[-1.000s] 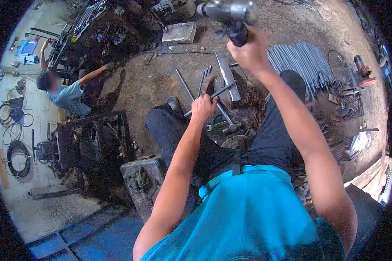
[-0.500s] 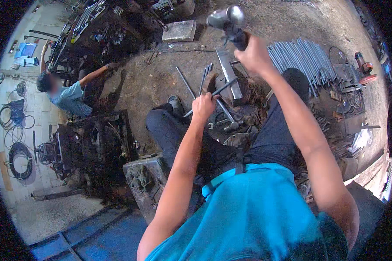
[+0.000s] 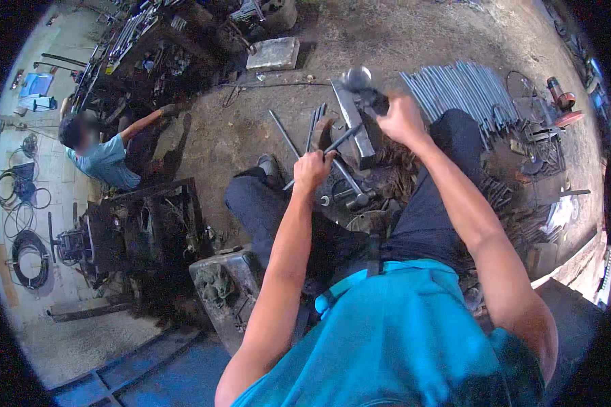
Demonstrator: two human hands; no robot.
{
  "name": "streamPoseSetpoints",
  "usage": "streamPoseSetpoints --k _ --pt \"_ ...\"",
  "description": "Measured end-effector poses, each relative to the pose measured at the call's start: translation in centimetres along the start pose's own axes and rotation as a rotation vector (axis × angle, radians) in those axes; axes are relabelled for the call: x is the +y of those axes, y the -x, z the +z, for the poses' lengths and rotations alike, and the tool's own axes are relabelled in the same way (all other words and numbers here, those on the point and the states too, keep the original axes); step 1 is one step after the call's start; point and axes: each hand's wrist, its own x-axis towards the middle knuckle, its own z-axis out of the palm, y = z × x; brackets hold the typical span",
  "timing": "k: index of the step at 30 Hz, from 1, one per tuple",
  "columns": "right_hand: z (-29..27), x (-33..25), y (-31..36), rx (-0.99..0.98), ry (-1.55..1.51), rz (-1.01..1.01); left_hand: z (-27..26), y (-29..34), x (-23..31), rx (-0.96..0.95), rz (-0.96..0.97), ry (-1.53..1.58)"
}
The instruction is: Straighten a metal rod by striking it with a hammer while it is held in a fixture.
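Note:
My left hand (image 3: 310,169) is closed round a dark metal rod (image 3: 345,139), which slants up to the right. The rod's far end lies at a long steel anvil block (image 3: 364,150); whether it touches is unclear. My right hand (image 3: 403,122) grips a hammer (image 3: 358,79) by its handle. Slightly blurred, the hammer's head hangs over the far part of the block. Several more rods (image 3: 284,133) lie on the ground just beyond my left hand. A second hammer (image 3: 358,199) and a wrench (image 3: 326,201) lie between my legs.
To the far right a row of grey rods (image 3: 458,95) covers the ground, with an angle grinder (image 3: 561,98) beyond it. At the left, a person (image 3: 108,154) sits near dark machinery (image 3: 142,230). A pale block (image 3: 273,54) lies ahead. Metal scraps surround my right leg.
My right hand has brought the hammer down and nearer, toward the anvil block. My left hand keeps its hold on the rod. The view has shifted slightly.

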Motion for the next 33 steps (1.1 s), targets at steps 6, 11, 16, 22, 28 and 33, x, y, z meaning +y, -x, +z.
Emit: streamPoseSetpoints --k 6,11,16,22,28,33 --pt "-5.9 -6.4 -2.7 0.358 -0.416 -0.316 -0.9 -0.6 -0.7 -0.198 -0.116 0.093" --pt "4.3 2.0 1.9 0.139 -0.021 0.011 -1.1 -0.4 -0.8 -0.236 -0.137 0.122" --pt "2.3 0.9 1.7 -0.104 0.102 0.033 -0.7 -1.0 -0.2 -0.228 -0.191 0.149" --pt "-4.4 -6.8 -2.0 0.335 -0.287 -0.290 -0.4 -1.4 -1.4 -0.329 -0.259 0.171" --pt "4.5 1.4 0.9 0.349 -0.196 -0.317 -1.3 -1.5 -0.8 -0.369 -0.284 0.223" --pt "4.0 4.2 1.0 -0.096 0.173 0.040 -0.8 -2.3 -0.5 -0.385 -0.274 0.250"
